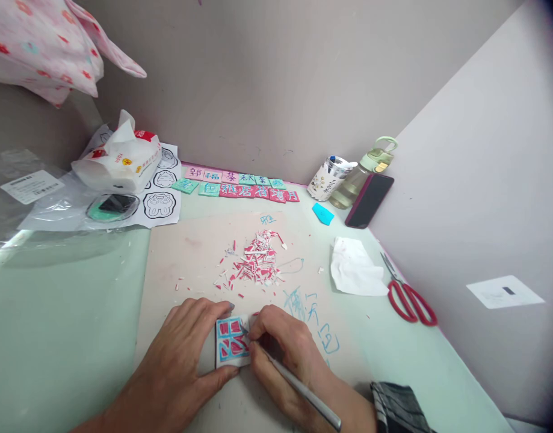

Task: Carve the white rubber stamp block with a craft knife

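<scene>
A small carving block (230, 338) lies flat on the brown board (177, 258), its top showing blue outlines with red patches and white cut areas. My left hand (181, 352) steadies it, thumb at the near edge and fingers at the far edge. In a pen grip, my right hand (287, 346) holds a slim silver carving knife (310, 397), whose tip is at the block's right side. My right fingers cover that part of the block. Just beyond the hands is a pile of red and white shavings (258, 261).
Two rows of pink and green character tiles (244, 191) lie along the back wall. A tissue pack (123, 159) sits back left. At the right are a pen cup (324, 180), a bottle (348, 186), a phone (370, 201), a crumpled tissue (355, 267) and red-handled scissors (405, 294).
</scene>
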`<state>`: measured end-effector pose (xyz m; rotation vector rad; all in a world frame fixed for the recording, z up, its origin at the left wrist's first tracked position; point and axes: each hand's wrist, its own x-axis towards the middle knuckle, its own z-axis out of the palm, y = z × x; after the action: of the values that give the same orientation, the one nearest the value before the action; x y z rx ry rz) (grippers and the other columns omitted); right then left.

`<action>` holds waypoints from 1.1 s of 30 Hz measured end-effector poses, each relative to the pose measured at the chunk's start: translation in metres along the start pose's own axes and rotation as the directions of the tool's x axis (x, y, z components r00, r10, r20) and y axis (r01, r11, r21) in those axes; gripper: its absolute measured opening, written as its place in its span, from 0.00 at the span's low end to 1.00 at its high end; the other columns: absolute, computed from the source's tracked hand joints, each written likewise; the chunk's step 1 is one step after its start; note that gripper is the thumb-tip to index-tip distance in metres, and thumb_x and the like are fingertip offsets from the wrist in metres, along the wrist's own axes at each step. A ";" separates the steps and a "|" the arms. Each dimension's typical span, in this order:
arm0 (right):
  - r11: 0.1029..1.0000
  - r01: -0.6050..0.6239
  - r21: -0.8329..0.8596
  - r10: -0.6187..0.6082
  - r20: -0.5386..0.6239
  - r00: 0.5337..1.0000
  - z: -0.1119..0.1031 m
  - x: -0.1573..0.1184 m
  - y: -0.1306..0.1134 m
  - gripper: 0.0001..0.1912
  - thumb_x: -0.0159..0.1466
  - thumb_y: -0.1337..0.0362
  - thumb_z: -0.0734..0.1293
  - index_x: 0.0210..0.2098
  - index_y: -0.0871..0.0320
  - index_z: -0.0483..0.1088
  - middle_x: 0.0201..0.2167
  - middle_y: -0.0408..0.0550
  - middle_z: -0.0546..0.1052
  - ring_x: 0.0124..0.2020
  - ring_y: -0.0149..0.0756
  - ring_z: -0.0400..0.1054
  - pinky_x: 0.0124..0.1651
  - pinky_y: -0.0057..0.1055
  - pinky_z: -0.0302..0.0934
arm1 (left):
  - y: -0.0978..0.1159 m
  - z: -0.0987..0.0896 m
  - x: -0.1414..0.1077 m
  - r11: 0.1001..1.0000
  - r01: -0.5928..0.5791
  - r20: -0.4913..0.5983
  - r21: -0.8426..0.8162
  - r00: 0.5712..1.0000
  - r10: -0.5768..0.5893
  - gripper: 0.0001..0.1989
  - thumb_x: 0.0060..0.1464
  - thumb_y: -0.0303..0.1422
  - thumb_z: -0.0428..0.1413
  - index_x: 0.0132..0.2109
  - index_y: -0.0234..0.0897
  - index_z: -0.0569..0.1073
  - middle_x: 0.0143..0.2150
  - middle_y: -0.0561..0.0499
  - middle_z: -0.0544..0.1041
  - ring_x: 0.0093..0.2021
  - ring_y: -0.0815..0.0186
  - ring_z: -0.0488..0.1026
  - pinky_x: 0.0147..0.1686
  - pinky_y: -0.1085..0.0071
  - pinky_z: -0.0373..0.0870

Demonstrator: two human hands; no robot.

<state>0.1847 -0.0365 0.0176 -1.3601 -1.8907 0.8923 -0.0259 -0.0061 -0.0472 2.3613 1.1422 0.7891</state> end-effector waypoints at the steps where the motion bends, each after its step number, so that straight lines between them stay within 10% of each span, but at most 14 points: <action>1: 1.000 -0.001 -0.001 0.001 0.000 1.000 -0.001 0.000 0.000 0.05 0.66 0.68 0.61 0.34 0.54 0.60 0.29 0.41 0.68 0.29 0.32 0.60 0.33 0.30 0.55 | 0.000 0.000 0.000 1.000 0.002 0.000 -0.001 1.000 -0.002 0.32 0.54 0.31 0.65 0.62 0.47 0.62 0.53 0.50 0.74 0.52 0.52 0.72 0.52 0.56 0.70; 20: 0.998 -0.053 0.031 0.052 0.033 0.998 -0.005 0.001 -0.010 0.04 0.63 0.69 0.61 0.32 0.55 0.61 0.28 0.41 0.68 0.28 0.31 0.59 0.33 0.30 0.54 | 0.003 0.000 0.001 0.999 0.030 0.004 -0.014 1.000 -0.030 0.31 0.53 0.31 0.65 0.61 0.47 0.63 0.52 0.50 0.75 0.52 0.51 0.73 0.51 0.55 0.73; 27: 0.903 -0.202 0.379 0.229 -0.026 0.973 -0.006 0.001 0.002 0.06 0.64 0.64 0.67 0.30 0.55 0.68 0.27 0.41 0.70 0.28 0.31 0.61 0.31 0.28 0.56 | 0.002 -0.005 0.002 0.999 0.036 0.004 -0.033 0.999 -0.036 0.33 0.52 0.29 0.65 0.62 0.49 0.62 0.54 0.50 0.75 0.53 0.52 0.74 0.51 0.57 0.75; 33: 0.803 -0.197 0.562 0.347 -0.172 0.922 -0.012 0.002 0.011 0.19 0.69 0.48 0.67 0.48 0.57 0.77 0.27 0.46 0.79 0.27 0.33 0.68 0.33 0.31 0.63 | 0.005 -0.011 0.002 0.995 0.045 -0.015 -0.084 0.999 -0.047 0.30 0.58 0.33 0.62 0.64 0.49 0.61 0.57 0.51 0.74 0.56 0.55 0.73 0.52 0.61 0.74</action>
<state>0.1999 -0.0305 0.0162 -1.3287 -1.1250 1.2030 -0.0291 -0.0066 -0.0353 2.2563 1.1439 0.8264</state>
